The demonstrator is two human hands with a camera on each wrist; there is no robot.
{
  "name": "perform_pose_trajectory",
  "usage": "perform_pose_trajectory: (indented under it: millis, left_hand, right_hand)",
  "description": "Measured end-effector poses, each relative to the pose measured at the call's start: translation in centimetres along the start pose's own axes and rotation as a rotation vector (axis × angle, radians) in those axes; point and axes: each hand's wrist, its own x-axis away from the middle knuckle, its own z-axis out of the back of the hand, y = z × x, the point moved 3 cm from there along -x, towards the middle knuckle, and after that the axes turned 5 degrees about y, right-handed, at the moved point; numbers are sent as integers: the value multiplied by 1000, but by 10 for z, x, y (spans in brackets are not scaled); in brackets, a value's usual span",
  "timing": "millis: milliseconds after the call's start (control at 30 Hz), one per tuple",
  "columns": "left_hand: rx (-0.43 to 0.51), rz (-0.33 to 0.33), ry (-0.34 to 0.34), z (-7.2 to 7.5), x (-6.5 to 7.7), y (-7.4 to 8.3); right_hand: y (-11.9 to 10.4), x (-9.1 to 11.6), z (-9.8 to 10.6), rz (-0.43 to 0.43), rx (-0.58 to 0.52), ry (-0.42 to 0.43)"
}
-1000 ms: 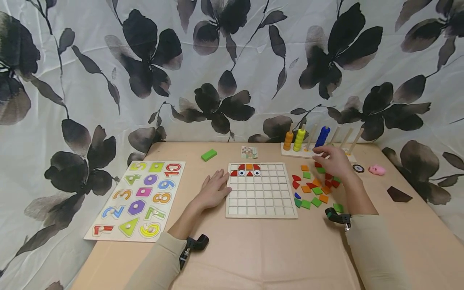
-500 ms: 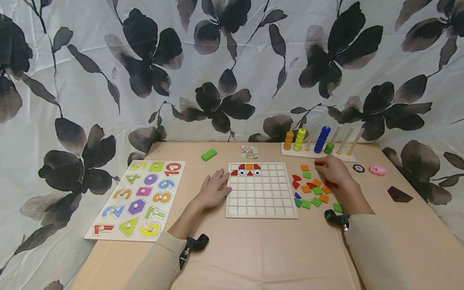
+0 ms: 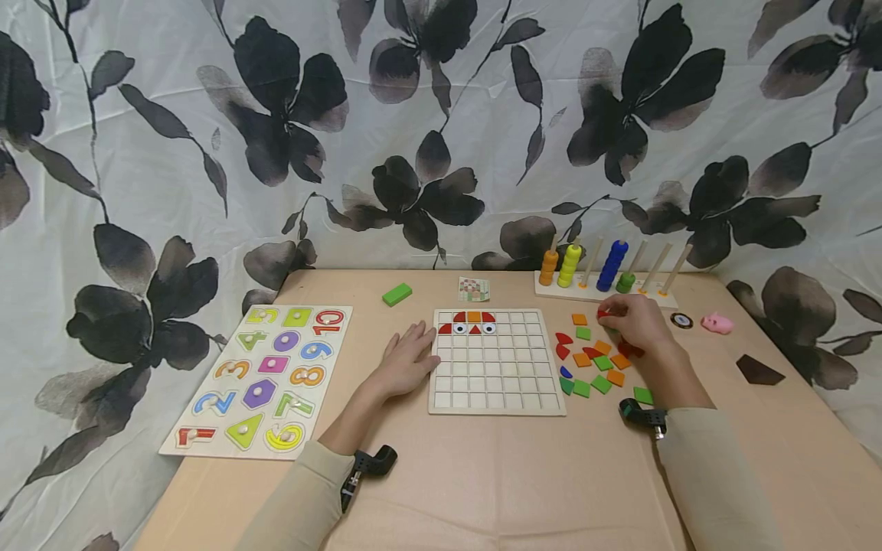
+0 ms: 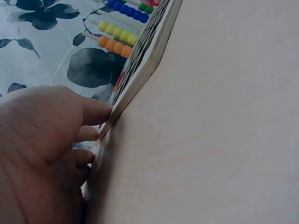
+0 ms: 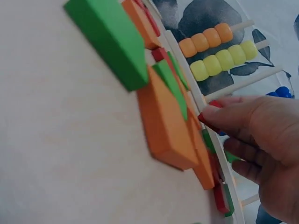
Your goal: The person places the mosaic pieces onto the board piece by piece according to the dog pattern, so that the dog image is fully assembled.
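My left hand (image 3: pixel 408 363) rests at the left edge of a white gridded board (image 3: pixel 496 375), its fingers relaxed and touching the rim. Several red, orange and eye-marked tiles (image 3: pixel 474 317) sit in the board's top rows. To the board's right, my right hand (image 3: pixel 639 327) is over the pile of loose coloured tiles (image 3: pixel 601 383). Between its thumb and index finger it pinches a small red tile (image 5: pixel 209 122), whose full shape is hidden by the fingers. Green and orange tiles (image 5: pixel 168 135) lie beside that hand in the right wrist view.
A peg stand with coloured beads (image 3: pixel 569 268) stands behind the pile. A number puzzle board (image 3: pixel 234 417) lies at left. Around the back are a green block (image 3: pixel 397 295) and a picture card (image 3: pixel 474 289). A pink pig figure (image 3: pixel 717 323), round disc (image 3: pixel 681 321) and dark pentagon (image 3: pixel 759 370) lie at right.
My right hand has moved down from the front of the peg stand onto the pile and taken a red tile. The green beads now show. My left hand has stayed still.
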Motion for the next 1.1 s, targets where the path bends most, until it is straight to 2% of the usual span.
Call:
perform_pose_trajectory:
  millis: [167,333,467,600,833,1100]
  left_hand:
    - [9,-5,3,0,0,-1]
    - [3,-8,9,-1,0,-1]
    - [-5,-7,6,-2,0,-3]
    - [-9,-3,4,-2,0,-2]
    - [3,-12,10,0,0,0]
    - [-1,-11,9,0,0,-1]
  right_hand:
    - [-17,-1,3,58,-96,-33]
    - [-70,-6,0,168,-247,-92]
    - [-115,-11,-15,269,-294,-171]
    - [-144,-15,-40,305,-272,-240]
    - [-160,-21,-72,364,-203,-357]
    - [-159,-19,-82,270,-169,-392]
